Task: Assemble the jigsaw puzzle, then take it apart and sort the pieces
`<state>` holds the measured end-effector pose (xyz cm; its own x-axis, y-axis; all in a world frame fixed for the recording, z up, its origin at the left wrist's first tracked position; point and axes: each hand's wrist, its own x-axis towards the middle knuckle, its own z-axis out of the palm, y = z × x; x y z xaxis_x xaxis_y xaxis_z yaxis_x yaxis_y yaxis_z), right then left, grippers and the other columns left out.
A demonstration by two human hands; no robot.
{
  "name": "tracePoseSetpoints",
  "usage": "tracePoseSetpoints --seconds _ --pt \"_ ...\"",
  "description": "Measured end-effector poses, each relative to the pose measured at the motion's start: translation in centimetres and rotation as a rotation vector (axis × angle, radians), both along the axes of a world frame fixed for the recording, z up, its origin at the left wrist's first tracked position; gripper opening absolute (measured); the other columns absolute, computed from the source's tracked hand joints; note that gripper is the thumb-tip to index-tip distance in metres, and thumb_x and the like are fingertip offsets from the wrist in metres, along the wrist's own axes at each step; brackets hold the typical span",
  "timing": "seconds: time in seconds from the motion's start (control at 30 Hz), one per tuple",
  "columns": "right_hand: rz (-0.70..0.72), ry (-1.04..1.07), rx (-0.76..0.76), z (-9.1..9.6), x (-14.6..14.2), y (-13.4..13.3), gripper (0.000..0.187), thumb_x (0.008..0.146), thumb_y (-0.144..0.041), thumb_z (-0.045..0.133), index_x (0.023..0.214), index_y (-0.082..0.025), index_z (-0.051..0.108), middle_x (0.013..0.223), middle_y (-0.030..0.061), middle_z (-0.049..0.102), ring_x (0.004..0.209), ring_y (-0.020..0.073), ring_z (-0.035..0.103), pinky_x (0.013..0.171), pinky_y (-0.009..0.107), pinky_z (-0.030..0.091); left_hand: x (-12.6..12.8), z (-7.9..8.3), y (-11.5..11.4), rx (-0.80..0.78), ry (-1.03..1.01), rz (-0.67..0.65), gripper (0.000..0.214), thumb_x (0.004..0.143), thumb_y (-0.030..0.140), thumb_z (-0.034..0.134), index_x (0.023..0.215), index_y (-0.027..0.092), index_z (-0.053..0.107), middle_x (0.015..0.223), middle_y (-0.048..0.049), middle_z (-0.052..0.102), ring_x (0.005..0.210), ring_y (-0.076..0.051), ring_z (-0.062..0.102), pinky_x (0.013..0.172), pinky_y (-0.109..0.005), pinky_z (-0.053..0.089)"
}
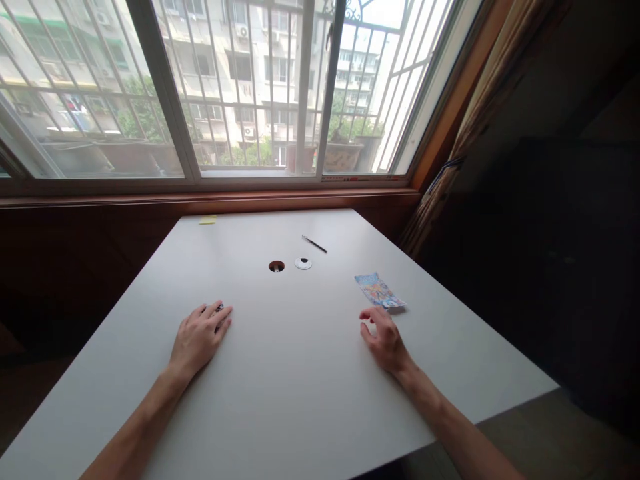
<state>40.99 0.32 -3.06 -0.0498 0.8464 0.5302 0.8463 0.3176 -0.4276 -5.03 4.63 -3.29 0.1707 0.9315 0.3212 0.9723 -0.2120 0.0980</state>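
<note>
On the left side of the white table (pixel 280 387), my left hand (pixel 199 335) lies over a small dark-and-white object (pixel 219 307). Its fingers curl down around the object, most of which is hidden, so its kind does not show. My right hand (pixel 384 339) hovers or rests at the right, fingers bent, with a gap between thumb and forefinger and nothing visible in it. Just beyond those fingers is a colourful printed packet or card (pixel 379 291), blue and orange, lying flat with its near edge slightly raised.
A dark pen (pixel 315 244) lies toward the back. Below it, a white round cover (pixel 303 264) sits beside a round hole (pixel 277 266) in the tabletop. A yellow slip (pixel 207 219) is at the far left edge. Behind stands a barred window (pixel 245 100); a tied curtain (pixel 450 157) hangs right.
</note>
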Motion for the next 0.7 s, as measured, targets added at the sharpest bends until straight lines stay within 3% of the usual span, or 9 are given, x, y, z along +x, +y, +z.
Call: tracePoseSetpoints --seconds 0.07,0.13,0.17,0.27,0.37,0.43,0.5,0.6,0.7 --pt "-0.18 -0.092 0.11 0.1 1.8 0.5 0.031 0.08 -0.005 0.048 0.104 -0.018 0.063 0.114 0.0146 0.06 0.111 0.0314 0.055 0.099 0.051 0.045 0.1 0.1 -0.1 0.011 0.003 0.011 0.038 0.098 0.045 0.044 0.128 0.037 0.065 0.141 -0.0004 0.059 0.129 -0.034 0.052 0.1 -0.051 0.047" --pt "-0.336 -0.257 0.124 0.0 4.1 1.2 0.051 0.079 -0.002 0.047 0.124 -0.021 0.062 0.139 0.0145 0.053 0.126 0.0349 0.048 0.1 0.053 0.043 0.2 0.2 -0.3 0.019 0.0 0.013 0.037 0.098 0.044 0.044 0.127 0.038 0.065 0.141 -0.0002 0.06 0.129 -0.034 0.052 0.1 -0.052 0.047" --pt "-0.366 -0.321 0.097 -0.1 5.2 1.6 0.053 0.081 -0.004 0.048 0.129 -0.022 0.061 0.144 0.0138 0.051 0.131 0.0372 0.044 0.098 0.054 0.044 0.3 0.2 -0.4 0.021 -0.005 0.01 0.037 0.098 0.043 0.044 0.127 0.038 0.066 0.141 -0.0001 0.06 0.128 -0.034 0.052 0.101 -0.052 0.047" --pt "-0.362 -0.377 0.01 -0.3 7.3 2.7 0.035 0.088 -0.014 0.05 0.112 -0.025 0.072 0.13 0.0107 0.065 0.125 0.0378 0.052 0.091 0.052 0.047 0.4 0.4 -0.5 0.017 -0.048 0.005 0.037 0.098 0.043 0.045 0.128 0.038 0.065 0.141 0.0003 0.06 0.128 -0.034 0.053 0.101 -0.052 0.047" --pt "-0.307 -0.28 -0.007 0.4 5.9 3.4 0.027 0.09 -0.02 0.052 0.104 -0.021 0.075 0.104 0.011 0.075 0.096 0.0286 0.067 0.084 0.041 0.05 0.0 0.7 -0.4 -0.005 -0.128 0.011 0.039 0.098 0.044 0.044 0.131 0.037 0.062 0.144 0.0007 0.057 0.13 -0.032 0.053 0.103 -0.05 0.046" --pt "-0.254 -0.212 0.029 1.7 2.6 3.7 0.029 0.093 -0.024 0.051 0.11 -0.021 0.074 0.101 0.0125 0.076 0.088 0.0274 0.068 0.078 0.038 0.05 -0.6 1.1 -0.3 0.004 -0.213 0.038 0.041 0.098 0.043 0.042 0.133 0.032 0.061 0.144 -0.0011 0.057 0.13 -0.03 0.053 0.106 -0.048 0.044" --pt "-0.113 -0.168 0.047 3.0 -2.2 4.1 0.03 0.097 -0.025 0.047 0.115 -0.022 0.072 0.11 0.013 0.074 0.097 0.0282 0.068 0.081 0.037 0.05 -1.3 1.4 -0.2 0.081 -0.339 0.096 0.043 0.098 0.039 0.039 0.132 0.026 0.061 0.141 -0.0045 0.06 0.128 -0.028 0.055 0.108 -0.046 0.043" --pt "0.134 -0.155 0.007 4.4 -11.4 5.1 0.03 0.099 -0.022 0.045 0.12 -0.023 0.067 0.115 0.0108 0.073 0.099 0.028 0.068 0.081 0.037 0.051 -2.3 1.8 0.0 0.246 -0.486 0.194 0.042 0.098 0.034 0.034 0.123 0.018 0.064 0.13 -0.0085 0.065 0.121 -0.026 0.058 0.108 -0.043 0.042" --pt "0.354 -0.203 -0.063 4.4 -20.7 5.9 0.032 0.099 -0.015 0.043 0.123 -0.024 0.062 0.123 0.0101 0.069 0.103 0.0264 0.065 0.083 0.037 0.051 -2.7 2.1 -0.1 0.326 -0.517 0.253 0.04 0.098 0.031 0.032 0.118 0.016 0.063 0.125 -0.0096 0.066 0.118 -0.025 0.058 0.108 -0.04 0.042"
